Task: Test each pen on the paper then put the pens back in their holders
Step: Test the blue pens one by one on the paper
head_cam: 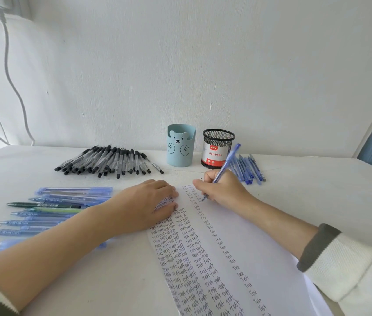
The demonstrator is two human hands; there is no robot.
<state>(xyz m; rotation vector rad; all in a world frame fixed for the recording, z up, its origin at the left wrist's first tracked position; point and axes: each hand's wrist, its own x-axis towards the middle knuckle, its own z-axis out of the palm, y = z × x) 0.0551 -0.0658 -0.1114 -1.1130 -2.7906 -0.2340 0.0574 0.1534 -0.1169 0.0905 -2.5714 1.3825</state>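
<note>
Blue pen [226, 165] being pinched in right hand [221, 188], tip writing near far edge of paper [260, 247], mid-desk. Left hand [148, 201] lying flat, fingers together, pressing sheet down. "Test" columns filling paper (testing seemingly well along). Bear holder [180, 144] and mesh holder [218, 149] at desk's back edge showing no pens, so returning looking not yet begun.

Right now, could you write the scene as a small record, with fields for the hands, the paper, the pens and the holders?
Left hand: rests flat on the paper, fingers straight
Right hand: grips a blue pen, tip on the paper
Paper: columns of the word "Test"
Holders: blue bear cup and black mesh cup, side by side near the wall; no pens stick out
Loose pens: black pens left of the holders; blue pens right of them; mixed pens beside the left arm
</note>
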